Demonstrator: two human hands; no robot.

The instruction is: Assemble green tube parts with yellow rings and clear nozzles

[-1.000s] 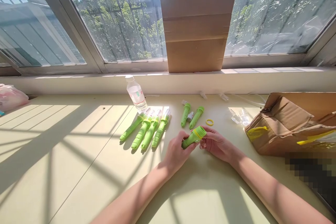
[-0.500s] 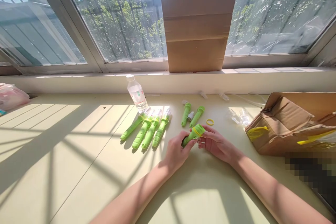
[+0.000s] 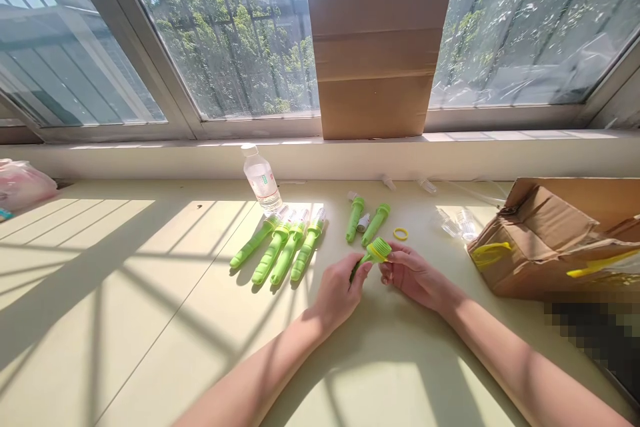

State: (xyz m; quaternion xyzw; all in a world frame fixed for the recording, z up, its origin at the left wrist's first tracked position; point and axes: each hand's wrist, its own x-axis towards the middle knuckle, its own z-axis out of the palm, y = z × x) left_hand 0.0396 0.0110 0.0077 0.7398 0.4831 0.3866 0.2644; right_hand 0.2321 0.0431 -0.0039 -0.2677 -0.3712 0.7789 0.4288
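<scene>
My left hand (image 3: 341, 287) wraps around the body of a green plastic tube (image 3: 379, 250), whose wide threaded end points up and to the right. A yellow ring sits around that end, below the threads. The fingers of my right hand (image 3: 413, 271) are bent and pinch at the edge of the threaded end; its lower fingertips are partly hidden. Just beyond my hands lie two more green tubes (image 3: 376, 223), a small clear-and-grey piece (image 3: 363, 221) and a loose yellow ring (image 3: 401, 233).
Several green tubes with clear tips (image 3: 286, 252) lie side by side at left. Behind them stands a water bottle (image 3: 263, 180). Clear plastic pieces (image 3: 466, 223) lie near an open cardboard box (image 3: 530, 260) at right. A pink plastic bag (image 3: 25, 185) rests far left.
The green tube has tilted slightly in my left hand, so less of its body shows. My right fingers have shifted a little along its threaded end.
</scene>
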